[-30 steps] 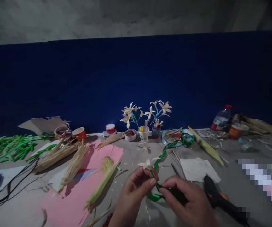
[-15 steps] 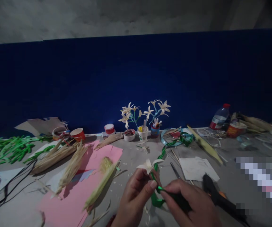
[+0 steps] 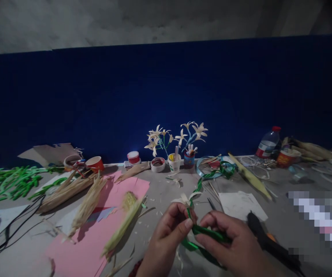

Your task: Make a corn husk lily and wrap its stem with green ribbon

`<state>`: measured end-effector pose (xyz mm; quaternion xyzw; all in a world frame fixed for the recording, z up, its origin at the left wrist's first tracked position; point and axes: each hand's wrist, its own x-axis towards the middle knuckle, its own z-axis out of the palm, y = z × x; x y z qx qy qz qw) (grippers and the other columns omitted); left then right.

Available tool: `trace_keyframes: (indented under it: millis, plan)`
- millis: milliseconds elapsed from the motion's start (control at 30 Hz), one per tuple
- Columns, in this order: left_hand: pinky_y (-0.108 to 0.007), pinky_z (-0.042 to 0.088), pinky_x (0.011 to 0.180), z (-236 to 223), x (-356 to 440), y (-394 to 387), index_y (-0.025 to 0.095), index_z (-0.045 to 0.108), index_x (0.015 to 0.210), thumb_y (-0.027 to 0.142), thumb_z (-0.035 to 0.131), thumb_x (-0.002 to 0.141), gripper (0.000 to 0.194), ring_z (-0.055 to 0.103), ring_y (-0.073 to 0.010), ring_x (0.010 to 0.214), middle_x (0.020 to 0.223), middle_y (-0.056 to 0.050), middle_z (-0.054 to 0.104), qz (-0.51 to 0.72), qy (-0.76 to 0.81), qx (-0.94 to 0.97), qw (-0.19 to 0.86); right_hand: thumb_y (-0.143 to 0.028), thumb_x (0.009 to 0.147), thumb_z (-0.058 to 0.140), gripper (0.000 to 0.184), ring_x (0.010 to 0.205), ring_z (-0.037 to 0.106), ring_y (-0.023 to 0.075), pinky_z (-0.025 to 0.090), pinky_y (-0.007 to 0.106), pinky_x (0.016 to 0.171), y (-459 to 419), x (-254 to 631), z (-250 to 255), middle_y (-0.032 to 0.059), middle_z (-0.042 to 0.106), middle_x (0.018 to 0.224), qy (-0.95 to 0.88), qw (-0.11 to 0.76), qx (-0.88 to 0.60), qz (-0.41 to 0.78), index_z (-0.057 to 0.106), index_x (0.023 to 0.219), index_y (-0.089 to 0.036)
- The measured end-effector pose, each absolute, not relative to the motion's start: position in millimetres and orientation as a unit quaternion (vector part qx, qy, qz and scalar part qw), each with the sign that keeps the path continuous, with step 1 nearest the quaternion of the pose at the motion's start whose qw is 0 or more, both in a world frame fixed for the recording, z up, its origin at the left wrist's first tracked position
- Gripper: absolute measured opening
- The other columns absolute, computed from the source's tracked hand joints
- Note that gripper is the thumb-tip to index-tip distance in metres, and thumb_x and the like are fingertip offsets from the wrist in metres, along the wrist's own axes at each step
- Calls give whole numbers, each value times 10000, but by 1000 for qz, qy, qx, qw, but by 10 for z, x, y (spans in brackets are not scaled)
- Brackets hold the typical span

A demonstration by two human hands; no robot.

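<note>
My left hand (image 3: 167, 238) pinches the stem of a small cream husk flower (image 3: 186, 199) just below its petals. My right hand (image 3: 235, 246) is closed on a green ribbon (image 3: 209, 232) that lies along that stem. The ribbon loops under my hands and trails away across the grey table (image 3: 166, 188) to a green and blue ribbon coil (image 3: 216, 169). Both hands are low in the middle of the view, touching each other at the fingertips.
A black glue gun (image 3: 265, 240) lies right of my right hand, a white paper sheet (image 3: 241, 206) beyond it. Pink paper (image 3: 96, 231) with corn husks (image 3: 87, 202) lies to the left. Finished flowers in cups (image 3: 177, 146), tape rolls, a water bottle (image 3: 266, 146) line the blue wall.
My right hand has drawn the green ribbon up along the stem, and both hands have shifted slightly right and upward with the flower.
</note>
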<state>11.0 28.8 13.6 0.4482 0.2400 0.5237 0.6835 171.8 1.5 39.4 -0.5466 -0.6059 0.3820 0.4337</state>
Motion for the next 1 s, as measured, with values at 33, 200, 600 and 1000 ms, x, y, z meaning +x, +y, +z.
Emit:
trace_keyframes:
  millis: [33, 200, 600, 1000]
  plan:
    - [-268, 379, 770, 134, 110, 288, 188, 632, 840, 224, 682, 820, 65, 504, -159, 813, 821, -10, 585, 525, 249, 448, 679, -295, 709, 687, 97, 573, 585, 135, 469, 181, 516, 12, 1714, 385, -32, 627, 626, -610, 433, -552, 367, 633, 696, -215]
    - [-277, 364, 856, 194, 111, 283, 184, 679, 831, 227, 724, 777, 82, 519, -192, 939, 910, -34, 619, 511, 255, 440, 693, -319, 796, 621, 128, 647, 654, 173, 509, 206, 556, 49, 1764, 316, 14, 714, 710, -673, 406, -523, 331, 693, 785, -214]
    - [-292, 361, 886, 223, 95, 285, 174, 718, 828, 206, 766, 714, 129, 543, -218, 971, 905, -48, 647, 494, 226, 403, 736, -337, 703, 732, 168, 567, 530, 126, 440, 220, 556, 137, 1778, 309, -21, 601, 598, -578, 442, -471, 499, 681, 687, -178]
    - [-266, 379, 844, 297, 118, 303, 153, 729, 797, 162, 760, 697, 105, 554, -191, 894, 873, -49, 631, 499, 173, 371, 764, -558, 649, 764, 425, 403, 213, 28, 149, 185, 402, 111, 1631, 281, -104, 390, 496, -462, 457, -436, 622, 626, 709, -161]
